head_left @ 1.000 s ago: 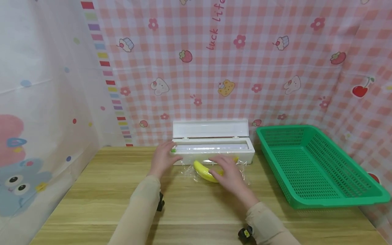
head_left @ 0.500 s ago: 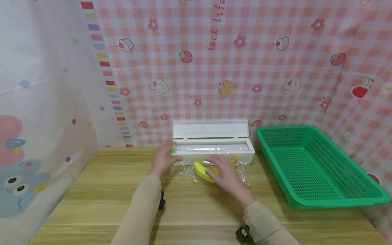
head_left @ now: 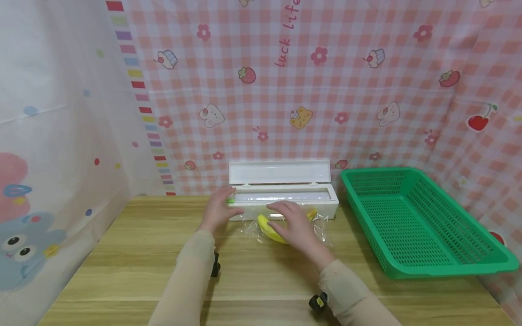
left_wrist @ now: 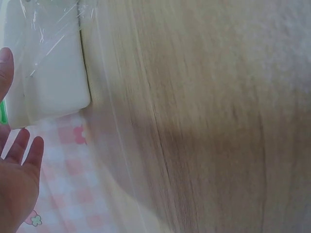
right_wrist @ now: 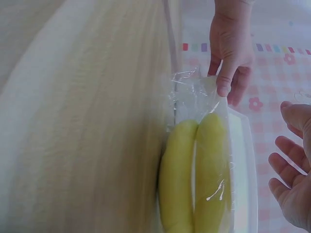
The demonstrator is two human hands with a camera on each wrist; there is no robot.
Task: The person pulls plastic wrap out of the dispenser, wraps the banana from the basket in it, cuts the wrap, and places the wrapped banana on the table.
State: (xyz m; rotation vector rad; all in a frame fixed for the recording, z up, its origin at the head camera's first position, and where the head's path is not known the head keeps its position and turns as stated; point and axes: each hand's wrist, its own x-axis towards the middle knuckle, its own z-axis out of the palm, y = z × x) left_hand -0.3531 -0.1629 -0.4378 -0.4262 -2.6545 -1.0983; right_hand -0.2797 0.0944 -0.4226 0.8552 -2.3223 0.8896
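Note:
A white cling film dispenser (head_left: 247,210) stands on the table with its lid (head_left: 279,172) raised and the film roll (head_left: 281,196) showing inside. My left hand (head_left: 216,212) holds its left end, thumb at the front and fingers round the end, by a green tab (head_left: 231,200). Clear film (head_left: 325,230) comes down over the front onto the wood. In front lies a yellow banana (head_left: 266,226), its middle partly hidden by my right hand (head_left: 299,228). That hand hovers over it with loose, spread fingers, holding nothing. The right wrist view has a second yellow shape (right_wrist: 212,165) beside the banana (right_wrist: 179,170), like a reflection.
To the right, a green plastic basket (head_left: 389,267) with slotted walls sits near the table's right edge. Behind the dispenser hangs a pink checked cloth (head_left: 285,90), and a pale cloth (head_left: 81,136) closes off the left side. Wooden tabletop (head_left: 253,280) stretches in front.
My right hand has shifted left and slightly up above the banana, uncovering more of its right tip. The left hand stays at the dispenser's end.

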